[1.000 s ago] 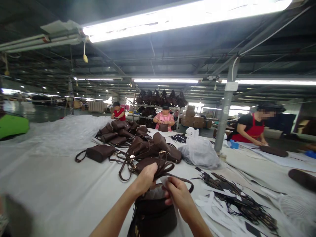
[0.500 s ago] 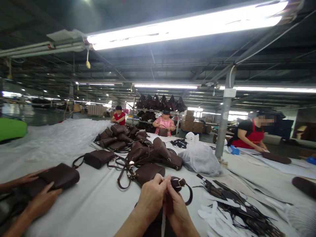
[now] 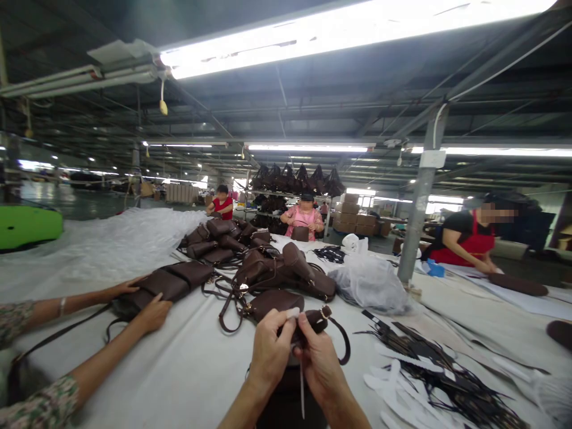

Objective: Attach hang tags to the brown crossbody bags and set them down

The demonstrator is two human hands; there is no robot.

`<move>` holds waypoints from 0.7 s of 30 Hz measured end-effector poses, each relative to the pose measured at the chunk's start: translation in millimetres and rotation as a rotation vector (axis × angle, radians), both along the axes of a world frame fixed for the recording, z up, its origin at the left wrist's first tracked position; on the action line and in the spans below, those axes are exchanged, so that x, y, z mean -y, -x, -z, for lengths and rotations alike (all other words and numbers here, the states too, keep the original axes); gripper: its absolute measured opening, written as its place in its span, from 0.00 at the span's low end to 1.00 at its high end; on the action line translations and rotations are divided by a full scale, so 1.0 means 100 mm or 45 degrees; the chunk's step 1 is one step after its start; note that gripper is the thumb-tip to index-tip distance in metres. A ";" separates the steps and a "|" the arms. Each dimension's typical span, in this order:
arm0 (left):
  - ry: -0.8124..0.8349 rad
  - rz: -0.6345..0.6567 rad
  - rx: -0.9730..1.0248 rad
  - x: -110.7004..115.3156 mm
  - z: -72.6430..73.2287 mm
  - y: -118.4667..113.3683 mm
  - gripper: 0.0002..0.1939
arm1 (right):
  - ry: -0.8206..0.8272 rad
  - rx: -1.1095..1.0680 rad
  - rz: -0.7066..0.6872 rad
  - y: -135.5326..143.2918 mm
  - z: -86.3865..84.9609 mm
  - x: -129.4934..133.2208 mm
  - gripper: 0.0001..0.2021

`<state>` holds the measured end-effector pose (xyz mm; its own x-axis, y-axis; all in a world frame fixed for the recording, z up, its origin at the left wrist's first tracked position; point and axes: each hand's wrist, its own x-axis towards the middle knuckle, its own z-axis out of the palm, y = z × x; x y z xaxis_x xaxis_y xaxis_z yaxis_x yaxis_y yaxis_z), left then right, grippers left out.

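Close in front of me, my left hand (image 3: 273,348) is closed in a pinch, with a white strip (image 3: 302,390) showing at its fingertips. My right hand (image 3: 322,360) is closed beside it, and the tail of the strip hangs between the two hands. A dark brown strap with a gold buckle (image 3: 325,313) curves out behind my right fingers. Below my wrists lies a dark brown handbag (image 3: 290,390), partly covered by my hands. Another brown bag (image 3: 274,302) rests just beyond my fingertips. Exactly how the strip meets the strap is hidden.
At left, a co-worker's hands (image 3: 149,313) press on a brown handbag (image 3: 167,283). A heap of brown bags (image 3: 223,238) lies ahead, near a clear plastic bag (image 3: 370,280). Black straps (image 3: 429,363) and white cutouts (image 3: 402,393) spread at right. A metal post (image 3: 417,220) rises beyond them.
My hands have parted slightly at the fingertips, the white strip still between them. The co-worker's bag at left has moved forward and right, up to the table's middle. My view has shifted slightly left.
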<state>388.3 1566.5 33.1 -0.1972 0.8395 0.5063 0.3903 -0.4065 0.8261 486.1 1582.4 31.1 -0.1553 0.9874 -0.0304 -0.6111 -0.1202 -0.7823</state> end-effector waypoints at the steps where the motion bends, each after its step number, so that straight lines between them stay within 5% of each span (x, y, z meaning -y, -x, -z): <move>1: -0.004 0.002 0.047 -0.03 0.01 0.01 0.16 | -0.004 0.051 -0.016 -0.01 -0.01 0.01 0.25; 9: 0.001 -0.022 0.152 -0.19 0.04 0.08 0.15 | -0.251 0.690 -0.205 -0.28 0.12 0.09 0.26; 15: 0.016 0.047 0.192 -0.16 0.02 0.02 0.14 | -0.253 0.484 -0.173 -0.41 0.07 0.17 0.18; 21: -0.018 0.038 0.232 -0.13 0.03 0.01 0.12 | -0.258 0.237 -0.296 -0.41 -0.01 0.15 0.24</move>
<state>387.7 1579.0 29.8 -0.2617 0.8393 0.4765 0.2223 -0.4280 0.8760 527.2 1567.0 32.4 -0.3869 0.9151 0.1135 -0.4307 -0.0704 -0.8998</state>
